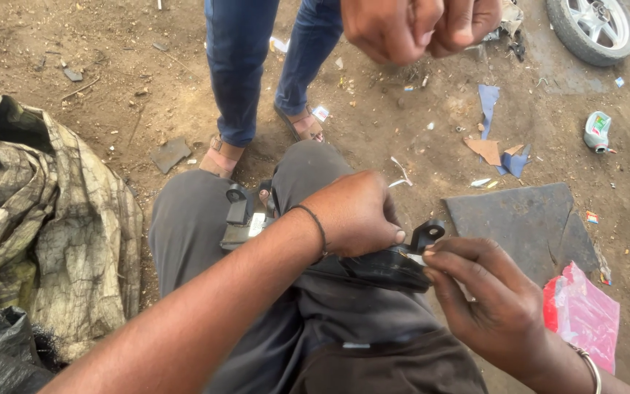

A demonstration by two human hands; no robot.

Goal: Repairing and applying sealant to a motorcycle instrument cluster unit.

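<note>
— Two hands were on one black plastic part (pixel 373 266), which lay across the person's lap. How did they hold it?

— In the head view, the left hand (pixel 355 215) was closed over its middle and hid much of it. The right hand (pixel 494 306) pinched its end with the fingertips. Another person's hands (pixel 421 25) were cut off at the top.

Outdoor roadside repair yard. The ground (pixel 111 66) was bare, packed dirt strewn with paper scraps and litter. An alloy wheel with tyre (pixel 593 28) lay at the top right corner; below it sat a dark flat slab (pixel 519 219), and beside the slab a red plastic bag (pixel 585 314). Far left of the wheel lay a worn, crumpled tarpaulin (pixel 45 233).
</note>
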